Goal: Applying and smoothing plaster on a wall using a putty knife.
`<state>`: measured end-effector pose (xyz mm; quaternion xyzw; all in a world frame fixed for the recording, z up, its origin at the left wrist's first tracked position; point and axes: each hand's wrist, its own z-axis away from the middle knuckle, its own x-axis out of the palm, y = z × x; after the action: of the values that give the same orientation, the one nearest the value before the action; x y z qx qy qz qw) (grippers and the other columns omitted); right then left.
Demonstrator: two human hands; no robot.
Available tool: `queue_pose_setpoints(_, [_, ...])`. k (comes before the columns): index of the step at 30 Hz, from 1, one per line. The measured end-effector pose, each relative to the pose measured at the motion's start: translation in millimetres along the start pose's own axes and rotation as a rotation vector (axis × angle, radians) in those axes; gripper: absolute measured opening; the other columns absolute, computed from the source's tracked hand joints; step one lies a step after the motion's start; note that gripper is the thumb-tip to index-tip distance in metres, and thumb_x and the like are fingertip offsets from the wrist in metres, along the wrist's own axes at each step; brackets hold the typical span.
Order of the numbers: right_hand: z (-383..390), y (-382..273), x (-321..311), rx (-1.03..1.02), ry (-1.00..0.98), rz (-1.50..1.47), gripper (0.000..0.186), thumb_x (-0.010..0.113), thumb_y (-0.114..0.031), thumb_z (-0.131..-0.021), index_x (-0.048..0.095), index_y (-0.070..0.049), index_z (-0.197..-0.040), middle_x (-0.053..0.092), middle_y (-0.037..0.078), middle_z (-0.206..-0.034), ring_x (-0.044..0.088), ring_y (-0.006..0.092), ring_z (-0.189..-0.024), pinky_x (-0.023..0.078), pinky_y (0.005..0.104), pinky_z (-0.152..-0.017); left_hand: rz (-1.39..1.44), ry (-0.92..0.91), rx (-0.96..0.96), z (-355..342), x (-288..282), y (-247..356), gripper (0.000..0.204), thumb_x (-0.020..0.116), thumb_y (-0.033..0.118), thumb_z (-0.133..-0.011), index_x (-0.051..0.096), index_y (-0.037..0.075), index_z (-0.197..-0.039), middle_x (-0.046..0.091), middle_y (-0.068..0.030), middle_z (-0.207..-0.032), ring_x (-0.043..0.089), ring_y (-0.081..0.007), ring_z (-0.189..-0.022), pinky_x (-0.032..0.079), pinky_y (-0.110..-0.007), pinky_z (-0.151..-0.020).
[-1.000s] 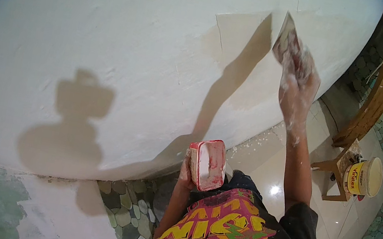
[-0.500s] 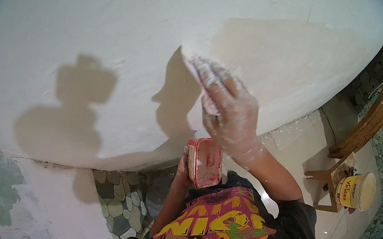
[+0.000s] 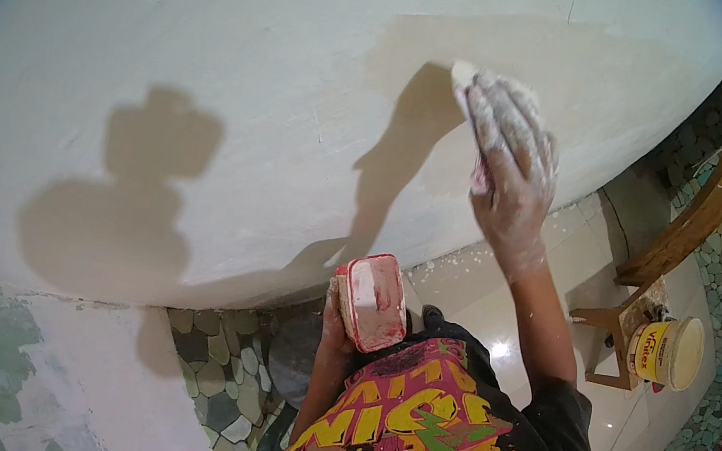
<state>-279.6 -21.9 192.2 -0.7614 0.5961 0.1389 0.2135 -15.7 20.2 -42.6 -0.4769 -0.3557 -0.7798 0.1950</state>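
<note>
The right hand (image 3: 518, 171), clenched on a putty scraper (image 3: 463, 75), swings up from mid-frame, shifting work to the beige wall patch (image 3: 524, 47); the left hand (image 3: 334, 318) grasps a red-rimmed tub (image 3: 385, 311).

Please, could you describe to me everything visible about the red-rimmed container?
The red-rimmed container is box-shaped with rounded corners, apparently plastic. Its open mouth faces the camera, slightly tilted. White paste coats part of the inside; reddish patches show through elsewhere. The left hand grips its left side, before the dark printed shirt. Whether it touches the shirt is unclear.
</note>
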Motion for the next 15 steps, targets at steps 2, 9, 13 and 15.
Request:
queue_pose_setpoints(2, [-4.7,15.6,4.7,0.026,-0.012,0.037,0.064,0.069,-0.003,-0.072,0.060,-0.016,-0.134,0.057,0.004,-0.137,0.053,0.0253,-0.128,0.040,0.0412,-0.106,-0.048,0.013,0.002,-1.1,-0.3,1.1,0.079,0.043,0.066,-0.093,0.035,0.009,-0.148,0.048,-0.0178,-0.143,0.054,-0.0363,-0.124,0.047,-0.056,-0.100])
queue_pose_setpoints(9, [73.1,-11.2,47.6,-0.006,-0.237,-0.133,0.068,0.069,-0.004,-0.071,0.058,-0.016,-0.137,0.055,0.006,-0.140,0.050,0.0282,-0.130,0.039,0.0468,-0.107,-0.165,0.034,0.006,-12.3,8.4,10.2,0.076,0.035,0.062,-0.098,0.034,0.006,-0.149,0.046,-0.0188,-0.145,0.053,-0.0354,-0.127,0.045,-0.054,-0.104])
queue_pose_setpoints(13, [83.9,-6.1,38.2,0.088,-0.238,-0.173,0.061,0.068,-0.001,-0.073,0.061,-0.012,-0.132,0.058,0.009,-0.136,0.054,0.0286,-0.126,0.039,0.0430,-0.107,-0.218,0.004,-0.014,-18.3,12.0,13.6,0.072,0.032,0.059,-0.100,0.036,0.005,-0.148,0.048,-0.0187,-0.144,0.053,-0.0341,-0.127,0.045,-0.053,-0.105])
queue_pose_setpoints(15, [74.2,8.5,35.6,0.567,0.028,-0.551,0.053,0.062,0.007,-0.075,0.063,-0.006,-0.127,0.060,0.017,-0.130,0.058,0.0350,-0.119,0.044,0.0397,-0.102,-0.190,-0.024,-0.044,-19.2,7.9,13.6,0.071,0.031,0.058,-0.101,0.036,0.005,-0.147,0.048,-0.0189,-0.143,0.053,-0.0338,-0.127,0.044,-0.052,-0.106])
